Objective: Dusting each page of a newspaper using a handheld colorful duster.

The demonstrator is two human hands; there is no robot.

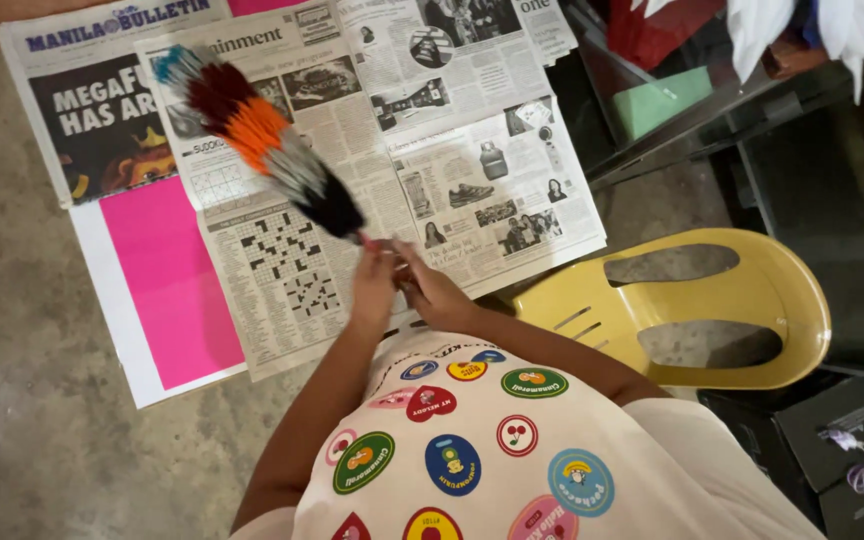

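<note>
Head view: both hands, left hand (372, 285) and right hand (430, 290), are curled tight around a feather duster's (257, 135) handle above newspapers (472, 180).

- Bare concrete floor (22, 400) lies open to the left, with nothing on it.
- Spread newspaper sheets (432, 130) and a pink sheet (167, 275) lie flat ahead and block nothing.
- A feather duster (262, 140) slants up-left over the papers, filling the air there.
- A yellow plastic chair (752, 300) stands just right of both hands.
- Dark furniture and boxes (852, 440) crowd the far right.
</note>
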